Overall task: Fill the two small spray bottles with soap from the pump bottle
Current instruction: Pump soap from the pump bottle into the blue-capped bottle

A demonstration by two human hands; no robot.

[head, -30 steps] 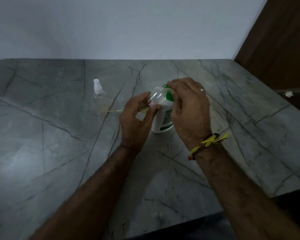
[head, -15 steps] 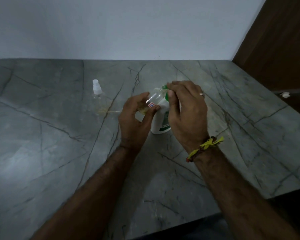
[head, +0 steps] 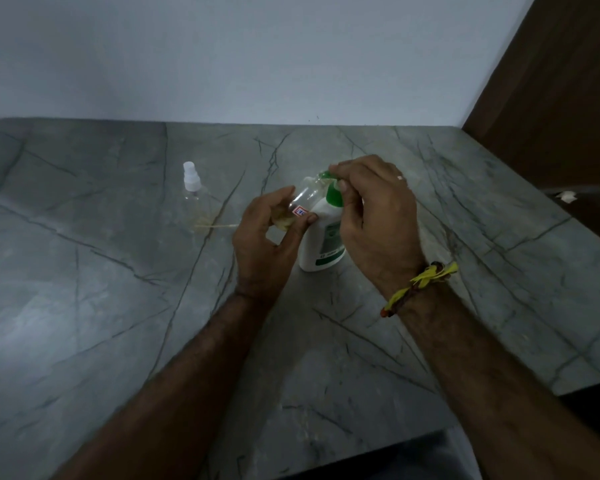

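- Clear small spray bottle (head: pixel 300 202), tilted, gripped by the left hand (head: pixel 262 244), its mouth at the spout.
- Right hand (head: pixel 374 216) curls over the green pump of the white pump bottle (head: pixel 326 244), standing on the grey marble table (head: pixel 118 323).
- Second spray bottle (head: pixel 194 199) stands capped, well left.

Clear small spray bottle (head: pixel 303 202), uncapped, is tilting with its mouth at the green nozzle of the white pump bottle (head: pixel 323 244), which is standing upright; second spray bottle (head: pixel 195 199), white cap on, is standing upright well left

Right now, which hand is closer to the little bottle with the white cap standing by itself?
Left. The left hand is just right of the capped spray bottle; the right hand is farther right, over the pump bottle.
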